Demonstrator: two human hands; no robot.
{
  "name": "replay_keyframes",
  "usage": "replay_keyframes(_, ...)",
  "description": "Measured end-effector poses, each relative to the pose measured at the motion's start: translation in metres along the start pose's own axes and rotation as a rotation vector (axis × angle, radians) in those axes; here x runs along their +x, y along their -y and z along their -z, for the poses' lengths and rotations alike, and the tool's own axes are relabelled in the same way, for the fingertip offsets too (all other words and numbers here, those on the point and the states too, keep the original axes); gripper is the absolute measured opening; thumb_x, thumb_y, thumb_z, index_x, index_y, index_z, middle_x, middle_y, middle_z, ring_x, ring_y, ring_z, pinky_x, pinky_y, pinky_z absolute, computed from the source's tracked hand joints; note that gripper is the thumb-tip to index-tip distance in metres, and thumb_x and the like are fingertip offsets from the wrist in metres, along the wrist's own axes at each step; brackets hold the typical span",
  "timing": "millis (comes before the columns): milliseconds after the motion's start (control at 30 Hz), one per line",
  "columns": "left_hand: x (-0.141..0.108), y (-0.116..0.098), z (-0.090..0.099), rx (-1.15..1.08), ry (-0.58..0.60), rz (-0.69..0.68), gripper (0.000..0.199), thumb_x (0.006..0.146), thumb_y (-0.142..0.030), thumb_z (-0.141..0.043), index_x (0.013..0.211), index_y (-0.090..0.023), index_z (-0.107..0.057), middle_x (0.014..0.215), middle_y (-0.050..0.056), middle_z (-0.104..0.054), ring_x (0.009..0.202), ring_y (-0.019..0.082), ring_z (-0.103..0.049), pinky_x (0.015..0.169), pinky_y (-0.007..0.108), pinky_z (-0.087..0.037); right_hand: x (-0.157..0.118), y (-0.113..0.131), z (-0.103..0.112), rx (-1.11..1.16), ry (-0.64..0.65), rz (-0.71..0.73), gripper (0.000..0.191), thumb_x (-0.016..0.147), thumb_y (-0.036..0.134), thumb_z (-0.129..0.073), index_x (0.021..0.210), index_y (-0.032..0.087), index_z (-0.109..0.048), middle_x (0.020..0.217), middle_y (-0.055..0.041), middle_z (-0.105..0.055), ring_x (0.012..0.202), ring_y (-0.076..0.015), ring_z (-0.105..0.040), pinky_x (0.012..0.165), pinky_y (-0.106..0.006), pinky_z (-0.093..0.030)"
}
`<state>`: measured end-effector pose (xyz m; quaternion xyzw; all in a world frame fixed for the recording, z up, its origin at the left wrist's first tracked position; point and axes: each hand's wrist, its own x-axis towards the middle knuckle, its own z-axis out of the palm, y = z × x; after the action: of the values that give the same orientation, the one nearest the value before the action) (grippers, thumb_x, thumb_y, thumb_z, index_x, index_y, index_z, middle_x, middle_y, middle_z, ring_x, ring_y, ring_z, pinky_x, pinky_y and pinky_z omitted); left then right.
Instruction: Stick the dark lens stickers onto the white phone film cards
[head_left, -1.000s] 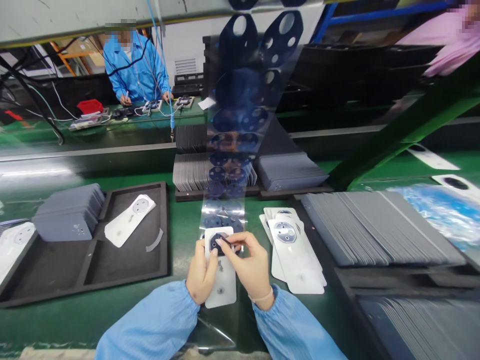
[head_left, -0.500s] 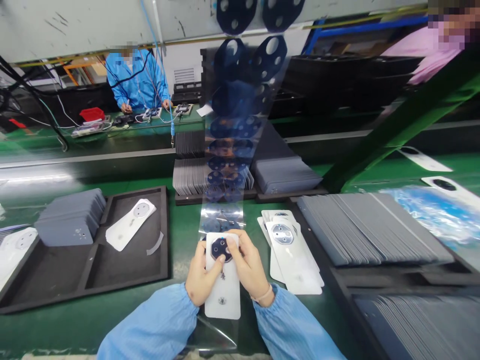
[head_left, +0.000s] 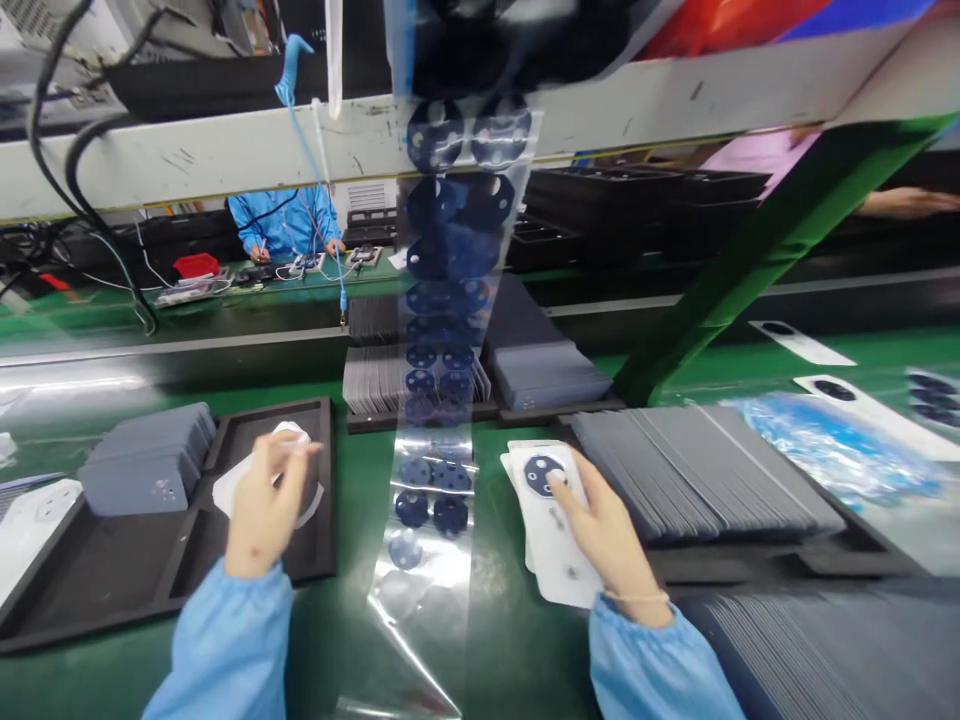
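My right hand [head_left: 604, 520] grips a white phone back cover [head_left: 564, 560] along its right side, thumb beside the dark round camera-area sticker [head_left: 541, 474]. That cover lies over other white covers, whose edges [head_left: 517, 480] show at its left. Over the black tray, my left hand [head_left: 266, 500] hovers at another white cover [head_left: 229, 488], its fingers bent but apart; whether they touch it is hard to see. Between my hands runs a clear film strip [head_left: 382, 590] carrying paired dark round stickers [head_left: 412, 508].
The black tray [head_left: 330, 500] at left holds grey plates [head_left: 142, 470]. More grey plates [head_left: 697, 470] stand in a tray at right, near blue-tinted plastic film [head_left: 840, 445]. A green post [head_left: 757, 260] slants at right. Across the line a person in blue [head_left: 289, 225] works.
My hands have parted. The right one has carried the stickered cover right onto the other covers; the left one has let go and moved left over the tray. The view has tilted up.
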<state>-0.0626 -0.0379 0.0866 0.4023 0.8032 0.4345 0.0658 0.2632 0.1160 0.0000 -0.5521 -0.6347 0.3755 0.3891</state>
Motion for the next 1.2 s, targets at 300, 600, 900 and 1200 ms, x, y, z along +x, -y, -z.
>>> replay_keyframes(300,0.059,0.118,0.008,0.448,0.049,0.225,0.081,0.058,-0.053,-0.074,0.122,-0.008,-0.052,0.148,0.030,-0.039,0.139,0.044,-0.038,0.113,0.052,-0.030,-0.035,0.018,-0.025,-0.277,-0.160,0.554,0.050,0.093,0.026,-0.049,0.143,0.018,-0.046,0.134,-0.0183,-0.057,0.126,-0.0351,-0.052,0.103,-0.056,-0.045)
replay_keyframes(600,0.048,0.121,0.012,0.412,-0.058,0.306,0.082,0.061,-0.058,-0.076,0.123,-0.013,-0.047,0.130,0.021,-0.058,0.119,0.039,-0.058,0.099,0.049,-0.046,-0.098,0.014,-0.106,-0.218,0.432,0.712,0.043,0.090,0.024,-0.063,0.132,0.021,-0.058,0.136,-0.0143,-0.060,0.123,-0.0313,-0.059,0.101,-0.049,-0.053)
replay_keyframes(900,0.008,0.043,-0.004,-0.456,0.035,0.234,0.065,0.070,-0.059,-0.070,0.118,-0.017,-0.057,0.096,0.006,-0.065,0.092,0.023,-0.064,0.086,0.036,-0.050,-0.093,-0.002,-0.116,-0.279,0.442,0.707,0.059,0.092,0.036,-0.061,0.145,0.017,-0.044,0.142,-0.0165,-0.055,0.130,-0.0326,-0.052,0.105,-0.051,-0.049)
replay_keyframes(1200,-0.048,0.003,-0.080,-0.989,0.555,0.452,0.053,0.070,-0.060,-0.074,0.098,-0.016,-0.065,0.075,-0.002,-0.056,0.067,0.012,-0.057,0.074,0.032,-0.050,-0.095,0.004,-0.113,-0.220,0.328,0.663,0.042,0.092,0.028,-0.056,0.134,0.020,-0.054,0.122,-0.0140,-0.068,0.112,-0.0303,-0.066,0.093,-0.048,-0.057)
